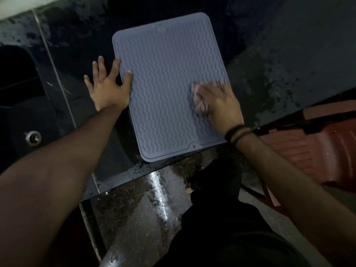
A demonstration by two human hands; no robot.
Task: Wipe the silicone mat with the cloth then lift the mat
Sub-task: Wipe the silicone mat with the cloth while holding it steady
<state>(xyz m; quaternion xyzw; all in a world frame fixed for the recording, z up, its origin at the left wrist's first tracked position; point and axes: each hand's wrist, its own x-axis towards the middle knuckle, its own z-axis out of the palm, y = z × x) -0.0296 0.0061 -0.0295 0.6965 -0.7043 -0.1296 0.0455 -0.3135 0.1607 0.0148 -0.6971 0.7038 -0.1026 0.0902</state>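
Our left hand [107, 87] lies spread flat, fingers straight, thumb and forefinger pressing the mat's left edge while the rest sits on the counter [77, 41] beside it. Our right hand [217, 103], blurred, is curled over the cloth [197, 99] and presses it onto the mat's right side. The mat [165, 78] lies flat on the wet dark counter, its near edge close to the counter's front. We judge it light, floppy and grippy, likely clinging to the wet surface, so we would peel it up from a near corner rather than the middle.
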